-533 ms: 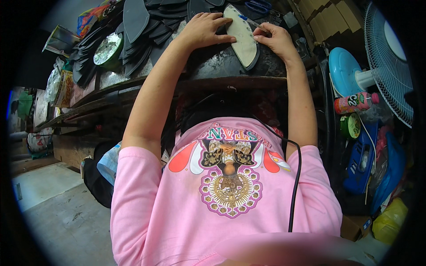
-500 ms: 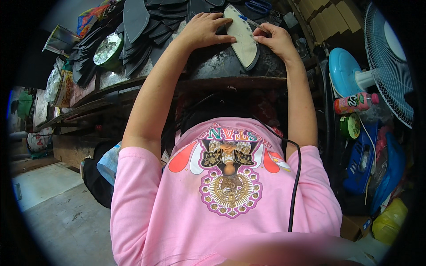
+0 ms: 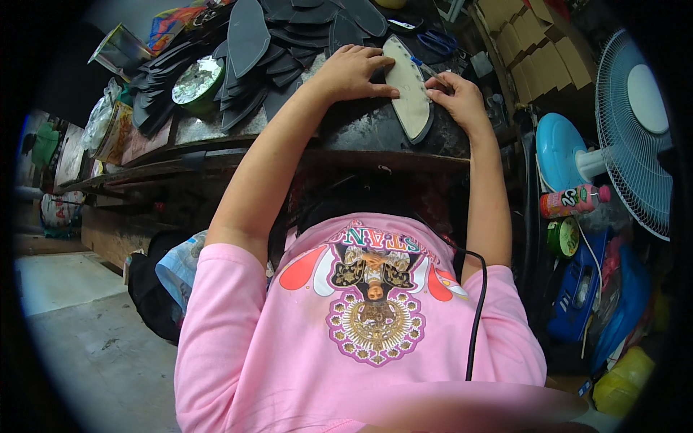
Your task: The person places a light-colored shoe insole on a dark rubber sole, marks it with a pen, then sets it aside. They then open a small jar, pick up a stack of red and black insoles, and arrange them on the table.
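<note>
One pale template (image 3: 408, 94) on the table (image 3: 357, 130), its marking seemingly unfinished.
Right of the dark pile (image 3: 247, 40), our left hand (image 3: 357, 74) spreads at the template's left edge and our right hand (image 3: 460, 101) pinches a pen (image 3: 427, 69) opposite; a dark piece (image 3: 418, 139) already lies beneath; what remains, we cannot tell.

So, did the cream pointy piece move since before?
No, not that I can see: the cream piece keeps its place against the table's front edge; the whole view shifted.
</note>
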Demonstrator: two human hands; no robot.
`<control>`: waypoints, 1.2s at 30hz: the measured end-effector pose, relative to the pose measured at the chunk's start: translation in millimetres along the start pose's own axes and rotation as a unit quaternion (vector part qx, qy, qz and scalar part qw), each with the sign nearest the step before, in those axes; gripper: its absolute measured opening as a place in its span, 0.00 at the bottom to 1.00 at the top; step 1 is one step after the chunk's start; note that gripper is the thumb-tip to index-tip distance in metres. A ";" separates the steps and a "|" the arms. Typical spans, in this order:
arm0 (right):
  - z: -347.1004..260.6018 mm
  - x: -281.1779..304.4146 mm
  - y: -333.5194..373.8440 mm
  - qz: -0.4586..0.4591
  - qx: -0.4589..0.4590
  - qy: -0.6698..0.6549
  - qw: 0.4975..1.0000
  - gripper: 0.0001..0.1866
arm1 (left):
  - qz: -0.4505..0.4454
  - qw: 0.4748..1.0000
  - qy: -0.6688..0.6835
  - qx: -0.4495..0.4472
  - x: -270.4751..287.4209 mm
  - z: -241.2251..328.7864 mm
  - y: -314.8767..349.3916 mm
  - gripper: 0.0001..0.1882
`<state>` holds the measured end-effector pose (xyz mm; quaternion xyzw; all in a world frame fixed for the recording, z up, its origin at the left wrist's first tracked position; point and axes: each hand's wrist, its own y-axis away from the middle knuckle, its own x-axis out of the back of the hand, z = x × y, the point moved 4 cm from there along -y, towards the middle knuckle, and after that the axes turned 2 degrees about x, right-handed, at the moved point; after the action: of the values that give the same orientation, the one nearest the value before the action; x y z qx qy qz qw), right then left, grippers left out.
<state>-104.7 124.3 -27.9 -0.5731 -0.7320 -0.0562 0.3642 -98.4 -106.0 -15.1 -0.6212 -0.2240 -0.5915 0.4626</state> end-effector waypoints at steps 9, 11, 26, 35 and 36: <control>0.3 -0.7 1.8 0.006 0.000 -0.001 1.000 0.10 | 0.001 1.000 -0.026 -0.001 -4.2 -1.3 -0.9 0.42; -0.1 -0.3 1.9 0.008 0.001 -0.004 1.000 0.10 | 0.003 0.999 -0.033 -0.004 -5.2 -1.5 -1.1 0.41; 12.9 4.0 1.2 0.059 -0.008 -0.157 0.986 0.07 | 0.002 0.998 -0.064 -0.010 -10.4 -4.0 -2.5 0.41; 11.5 -0.6 0.5 0.016 0.022 -0.015 1.000 0.12 | -0.002 0.996 -0.089 0.005 -14.6 -5.7 -3.2 0.41; 11.8 -0.2 0.2 0.021 0.030 -0.011 0.999 0.12 | -0.003 0.996 -0.087 0.007 -15.1 -5.7 -3.0 0.41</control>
<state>-110.0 130.0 -36.7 -0.5777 -0.7252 -0.0204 0.3741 -106.9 -105.3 -29.1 -0.6668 -0.2693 -0.5346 0.4438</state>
